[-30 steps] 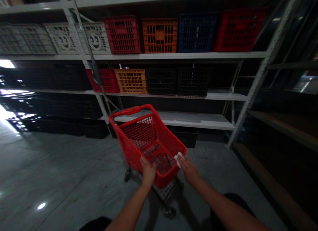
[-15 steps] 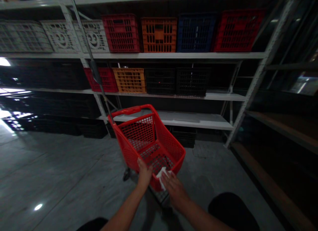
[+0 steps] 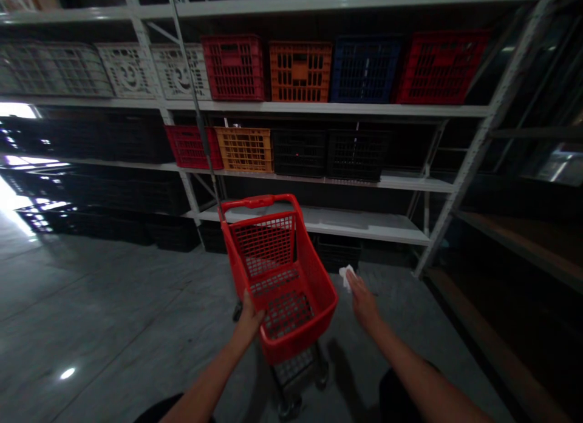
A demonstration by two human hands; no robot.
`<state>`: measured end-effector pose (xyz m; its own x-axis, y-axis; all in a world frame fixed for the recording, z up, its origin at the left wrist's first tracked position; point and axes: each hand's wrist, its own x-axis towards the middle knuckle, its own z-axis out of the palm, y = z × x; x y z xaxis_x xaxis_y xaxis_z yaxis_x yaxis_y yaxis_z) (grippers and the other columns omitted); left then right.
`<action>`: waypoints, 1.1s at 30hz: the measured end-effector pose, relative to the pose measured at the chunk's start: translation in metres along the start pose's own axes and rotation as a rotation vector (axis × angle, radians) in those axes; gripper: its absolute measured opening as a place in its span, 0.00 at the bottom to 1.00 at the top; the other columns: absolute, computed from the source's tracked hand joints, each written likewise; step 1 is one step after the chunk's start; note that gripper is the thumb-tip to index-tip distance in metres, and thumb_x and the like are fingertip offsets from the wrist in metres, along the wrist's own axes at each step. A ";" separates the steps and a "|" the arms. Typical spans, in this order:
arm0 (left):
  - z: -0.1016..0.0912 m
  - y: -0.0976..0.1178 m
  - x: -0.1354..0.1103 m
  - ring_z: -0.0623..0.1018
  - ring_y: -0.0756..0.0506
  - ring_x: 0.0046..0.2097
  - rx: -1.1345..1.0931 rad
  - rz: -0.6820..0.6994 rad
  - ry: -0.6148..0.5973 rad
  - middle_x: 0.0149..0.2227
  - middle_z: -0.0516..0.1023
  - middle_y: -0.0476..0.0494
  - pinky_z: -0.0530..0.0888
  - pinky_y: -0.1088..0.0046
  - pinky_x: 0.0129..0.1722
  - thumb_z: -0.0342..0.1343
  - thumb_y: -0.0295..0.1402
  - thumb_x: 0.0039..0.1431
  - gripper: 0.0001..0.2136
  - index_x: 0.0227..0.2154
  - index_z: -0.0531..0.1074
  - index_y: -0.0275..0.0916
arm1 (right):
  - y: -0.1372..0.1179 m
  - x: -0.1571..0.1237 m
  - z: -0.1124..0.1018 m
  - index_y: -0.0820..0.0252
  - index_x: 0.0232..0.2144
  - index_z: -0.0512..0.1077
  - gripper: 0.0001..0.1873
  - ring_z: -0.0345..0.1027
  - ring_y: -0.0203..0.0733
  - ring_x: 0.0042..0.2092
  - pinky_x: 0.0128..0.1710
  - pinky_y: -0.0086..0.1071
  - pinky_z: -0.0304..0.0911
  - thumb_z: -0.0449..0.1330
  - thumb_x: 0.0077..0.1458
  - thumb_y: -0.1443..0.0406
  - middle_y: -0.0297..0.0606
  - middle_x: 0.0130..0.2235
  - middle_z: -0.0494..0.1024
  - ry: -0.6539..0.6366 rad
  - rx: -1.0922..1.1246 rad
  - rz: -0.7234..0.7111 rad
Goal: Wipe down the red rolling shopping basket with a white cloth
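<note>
A red plastic shopping cart (image 3: 298,341) stands on the floor before me, its basket holding nothing visible and its handle toward the shelves. My left hand (image 3: 248,323) grips the left part of the basket's near rim, thumb over the edge. To the right of the basket, apart from it, my right hand (image 3: 363,300) holds a crumpled white cloth (image 3: 348,277), possibly paper, at its fingertips. A thin pole (image 3: 203,131) rises from the cart's handle end.
Behind the cart runs a white metal shelf rack (image 3: 364,230). Its levels carry plastic crates, among them an orange crate (image 3: 300,71), a blue crate (image 3: 365,70) and a yellow crate (image 3: 246,150). Another, darker shelf (image 3: 523,238) borders the right side. Grey concrete floor (image 3: 122,326) extends left.
My right hand has lifted off the cart's front rim and moved right and away with the white cloth. The cart has turned slightly; my left hand stays on its rim.
</note>
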<state>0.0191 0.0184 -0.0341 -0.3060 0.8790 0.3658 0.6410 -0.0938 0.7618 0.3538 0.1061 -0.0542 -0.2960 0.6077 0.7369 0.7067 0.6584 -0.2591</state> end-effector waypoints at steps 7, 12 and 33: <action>-0.032 0.002 0.010 0.56 0.40 0.61 0.320 -0.044 -0.025 0.60 0.55 0.32 0.59 0.61 0.58 0.45 0.25 0.48 0.29 0.57 0.53 0.28 | -0.068 -0.036 0.013 0.52 0.60 0.51 0.28 0.51 0.39 0.60 0.57 0.42 0.55 0.41 0.58 0.73 0.35 0.60 0.58 -0.044 0.195 -0.130; -0.026 0.044 -0.016 0.57 0.37 0.60 0.620 0.176 -0.046 0.56 0.64 0.33 0.54 0.53 0.58 0.43 0.34 0.57 0.17 0.45 0.69 0.33 | -0.098 -0.058 -0.001 0.56 0.60 0.52 0.25 0.47 0.41 0.61 0.57 0.42 0.54 0.41 0.60 0.71 0.38 0.59 0.60 -0.154 0.169 -0.295; -0.005 0.060 -0.054 0.78 0.41 0.31 0.822 0.190 -0.402 0.26 0.78 0.33 0.69 0.67 0.30 0.32 0.36 0.61 0.26 0.27 0.76 0.33 | -0.145 -0.054 0.017 0.61 0.60 0.49 0.25 0.41 0.43 0.63 0.59 0.43 0.51 0.42 0.60 0.70 0.40 0.60 0.57 -0.270 0.223 -0.430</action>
<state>0.0705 -0.0372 -0.0062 0.0233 0.9929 0.1165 0.9990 -0.0275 0.0346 0.2566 -0.0145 -0.0670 -0.7027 0.3360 0.6271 0.3411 0.9326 -0.1175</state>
